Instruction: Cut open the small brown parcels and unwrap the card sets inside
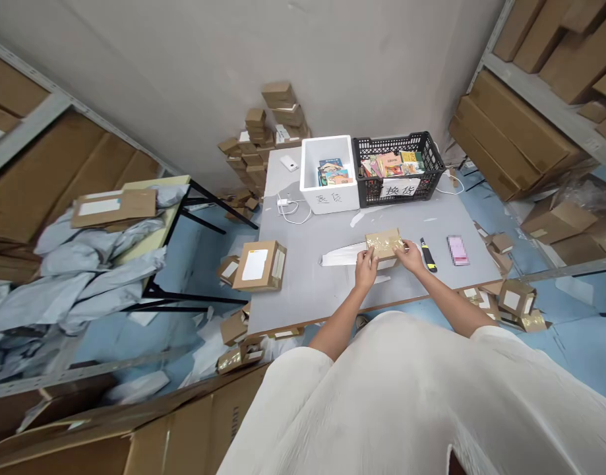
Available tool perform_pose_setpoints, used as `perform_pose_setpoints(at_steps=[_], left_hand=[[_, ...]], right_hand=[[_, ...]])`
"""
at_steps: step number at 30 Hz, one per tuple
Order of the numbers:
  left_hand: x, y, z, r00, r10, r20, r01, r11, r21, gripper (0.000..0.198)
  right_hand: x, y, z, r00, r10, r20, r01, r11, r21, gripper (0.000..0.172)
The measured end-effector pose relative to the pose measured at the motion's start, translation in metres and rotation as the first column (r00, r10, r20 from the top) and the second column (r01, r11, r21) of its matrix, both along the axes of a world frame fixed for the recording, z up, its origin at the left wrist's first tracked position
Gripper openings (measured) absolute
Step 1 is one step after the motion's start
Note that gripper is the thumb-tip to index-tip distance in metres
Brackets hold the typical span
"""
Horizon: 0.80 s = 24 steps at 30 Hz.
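Observation:
A small cardboard box point(384, 240) with shiny tape across its top is held between my two hands near the table's front edge. My left hand point(366, 268) grips its left side, fingers closed on the edge. On the opposite side, my right hand point(410, 255) has its fingers pressed to the box's right edge. Under and left of the box lies a white paper or plastic sheet point(344, 255). A black and yellow utility knife point(428, 255) rests just right of my right hand. Farther right is a pink, blurred-out item point(457, 251).
On the grey table point(303, 290) stand a white foam box point(329, 198) and a black crate point(401, 195) of booklets, with a labelled carton point(259, 266) at left. Grey mailing bags point(109, 277) cover a side table. Stacked boxes point(277, 119) and shelves surround the table; opened cartons point(516, 300) litter the floor.

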State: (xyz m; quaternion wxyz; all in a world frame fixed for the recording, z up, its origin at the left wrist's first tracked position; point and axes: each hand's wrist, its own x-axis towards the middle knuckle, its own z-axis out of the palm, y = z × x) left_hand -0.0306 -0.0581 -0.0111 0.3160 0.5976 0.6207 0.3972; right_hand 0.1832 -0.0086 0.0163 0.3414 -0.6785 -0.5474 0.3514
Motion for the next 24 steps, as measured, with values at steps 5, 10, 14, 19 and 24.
perform_pose_setpoints(at_steps=[5,10,14,19,24], left_hand=[[-0.007,0.0,0.003,0.994,-0.012,-0.105,0.018,0.998,0.057,0.047],[0.003,-0.001,0.024,0.95,0.003,-0.312,0.05,0.986,0.161,0.043],[0.013,0.001,0.043,0.945,-0.144,-0.293,0.204,0.961,0.188,0.051],[-0.003,-0.006,0.053,0.951,-0.075,-0.3,0.109,0.989,0.099,0.058],[-0.035,-0.02,0.049,0.925,0.123,-0.36,-0.121,0.992,0.027,0.071]], right_hand=[[-0.003,-0.005,0.003,0.997,-0.044,-0.056,0.045,0.999,0.01,0.058],[-0.009,-0.01,0.007,0.991,-0.09,-0.099,0.091,0.996,0.005,0.056],[-0.022,-0.009,0.012,0.996,-0.065,-0.06,0.066,0.998,0.02,0.056],[-0.047,-0.01,0.009,0.98,0.144,-0.135,-0.135,0.988,0.079,0.054],[-0.059,-0.014,-0.012,0.984,0.172,-0.045,-0.175,0.982,-0.071,0.051]])
